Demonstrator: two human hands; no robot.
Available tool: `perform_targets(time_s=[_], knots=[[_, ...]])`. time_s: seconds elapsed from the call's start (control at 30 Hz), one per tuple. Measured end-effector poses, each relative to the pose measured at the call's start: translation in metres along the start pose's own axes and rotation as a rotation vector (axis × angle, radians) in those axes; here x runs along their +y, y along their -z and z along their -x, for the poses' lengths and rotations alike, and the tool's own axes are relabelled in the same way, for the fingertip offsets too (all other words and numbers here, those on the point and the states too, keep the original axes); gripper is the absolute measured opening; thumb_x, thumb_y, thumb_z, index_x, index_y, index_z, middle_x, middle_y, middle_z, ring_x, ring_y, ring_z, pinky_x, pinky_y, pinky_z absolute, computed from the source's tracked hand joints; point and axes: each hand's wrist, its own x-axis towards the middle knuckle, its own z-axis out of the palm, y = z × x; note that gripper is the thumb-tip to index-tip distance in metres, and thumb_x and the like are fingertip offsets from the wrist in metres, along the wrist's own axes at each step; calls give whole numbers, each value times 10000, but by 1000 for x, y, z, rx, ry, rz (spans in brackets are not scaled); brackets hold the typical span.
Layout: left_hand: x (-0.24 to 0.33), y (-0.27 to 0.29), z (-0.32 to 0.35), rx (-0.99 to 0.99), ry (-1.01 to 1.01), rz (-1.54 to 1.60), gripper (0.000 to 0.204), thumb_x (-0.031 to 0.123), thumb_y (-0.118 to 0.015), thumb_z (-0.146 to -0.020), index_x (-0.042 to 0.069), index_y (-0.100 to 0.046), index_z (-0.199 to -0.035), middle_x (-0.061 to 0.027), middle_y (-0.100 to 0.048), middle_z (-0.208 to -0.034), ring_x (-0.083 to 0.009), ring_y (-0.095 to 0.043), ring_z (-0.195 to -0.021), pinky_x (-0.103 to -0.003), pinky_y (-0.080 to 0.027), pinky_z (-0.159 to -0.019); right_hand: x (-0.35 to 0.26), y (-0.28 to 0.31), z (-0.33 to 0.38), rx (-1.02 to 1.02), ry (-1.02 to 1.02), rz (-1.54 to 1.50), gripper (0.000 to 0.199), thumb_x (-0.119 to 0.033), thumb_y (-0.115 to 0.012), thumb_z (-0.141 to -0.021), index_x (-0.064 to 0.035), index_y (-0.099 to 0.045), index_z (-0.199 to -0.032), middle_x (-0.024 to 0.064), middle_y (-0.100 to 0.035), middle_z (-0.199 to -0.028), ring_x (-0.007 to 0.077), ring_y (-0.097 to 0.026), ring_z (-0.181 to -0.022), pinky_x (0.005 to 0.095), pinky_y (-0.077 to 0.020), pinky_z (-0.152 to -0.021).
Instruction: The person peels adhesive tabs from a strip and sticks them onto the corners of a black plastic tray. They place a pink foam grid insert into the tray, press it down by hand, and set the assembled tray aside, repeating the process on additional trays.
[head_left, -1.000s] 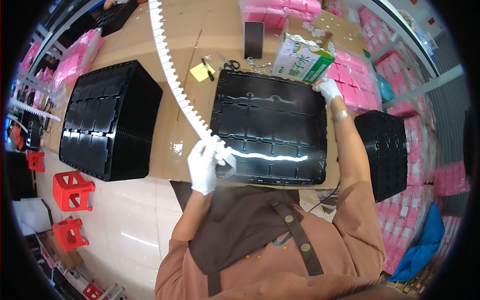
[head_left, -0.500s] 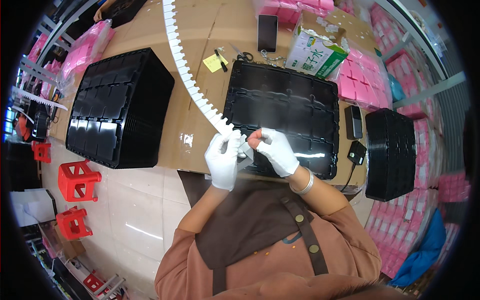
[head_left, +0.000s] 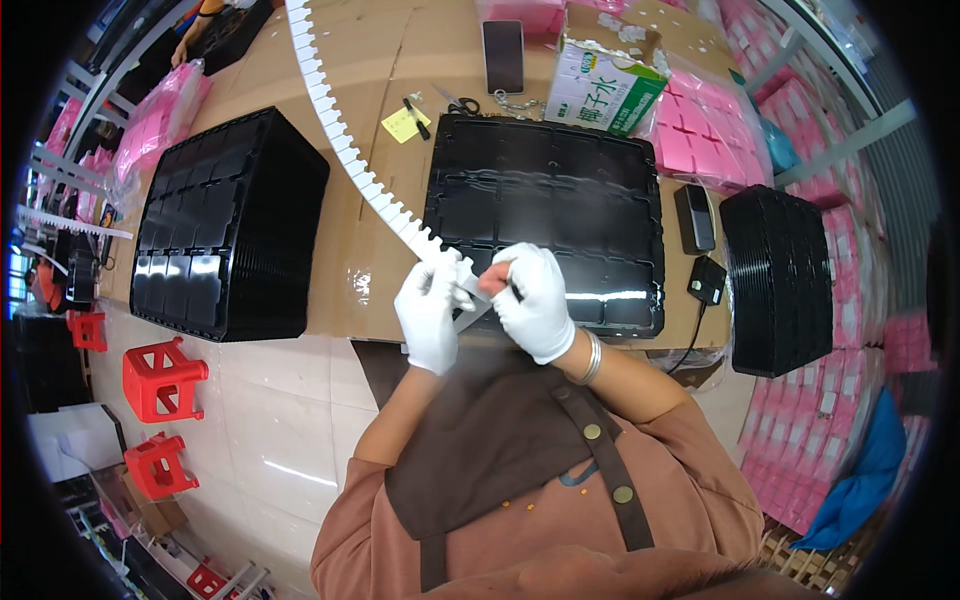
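A long white strip with notches along one edge [head_left: 345,152] curves from the far edge down to my hands. My left hand [head_left: 428,315], in a white glove, pinches the strip near its close end. Just to the right, my right hand [head_left: 538,305] is closed, its glove leaving bare fingertips showing; what those fingers hold is hidden. A loose, pale band [head_left: 472,314] hangs between the two hands. Both hands are above the near left part of a black plastic tray [head_left: 545,190] with rows of shallow compartments.
Tall stacks of black trays stand left [head_left: 225,225] and right [head_left: 778,280]. Behind the middle tray are a phone [head_left: 503,57], scissors [head_left: 460,104], a yellow note [head_left: 403,125] and an open carton [head_left: 605,90]. A black handheld device [head_left: 695,220] lies to the right. Red stools [head_left: 165,382] are at left.
My right hand has shifted slightly up and its fingers are curled more tightly. My left hand keeps its pinch on the strip. The whole view has shifted a little.
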Motion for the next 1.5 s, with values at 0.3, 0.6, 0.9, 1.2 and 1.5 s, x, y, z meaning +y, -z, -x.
perform_targets(time_s=[0.3,0.6,0.9,1.2,1.5], knots=[[-8,25,-19,216,-106,-156,235,166,-567,-936,-44,-616,-1029,-74,-640,-886,-77,-579,-675,-180,-457,-516,47,162,28,25,-303,174,93,36,-637,-672,-17,-581,-725,85,-564,-753,230,-571,-699,319,-461,-637],[-23,26,-18,170,-78,-160,263,183,-578,-929,-54,-618,-1036,-79,-632,-855,-68,-535,-606,-192,-448,-523,70,151,70,-103,-280,825,60,3,-608,-658,-54,-589,-660,100,-566,-810,298,-560,-786,410,-461,-685],[3,71,-31,247,-129,-288,265,207,-560,-941,-19,-614,-1070,-55,-624,-900,-74,-562,-724,-184,-440,-571,67,177,54,-286,-433,502,104,-32,-651,-684,-26,-548,-671,104,-562,-739,271,-600,-727,382,-474,-654],[4,170,-100,76,-63,-665,198,177,-589,-919,-15,-632,-936,18,-605,-786,-28,-525,-679,-203,-375,-512,78,196,-160,534,10,7,110,-107,-639,-799,-6,-622,-840,60,-635,-747,101,-565,-645,245,-460,-595],[-21,154,-71,190,-113,-715,344,171,-628,-884,-2,-589,-1178,-98,-611,-1056,-167,-589,-906,-291,-476,-838,193,264,-229,393,-125,973,282,-258,-520,-813,-67,-695,-924,201,-645,-985,363,-612,-946,417,-474,-869]])
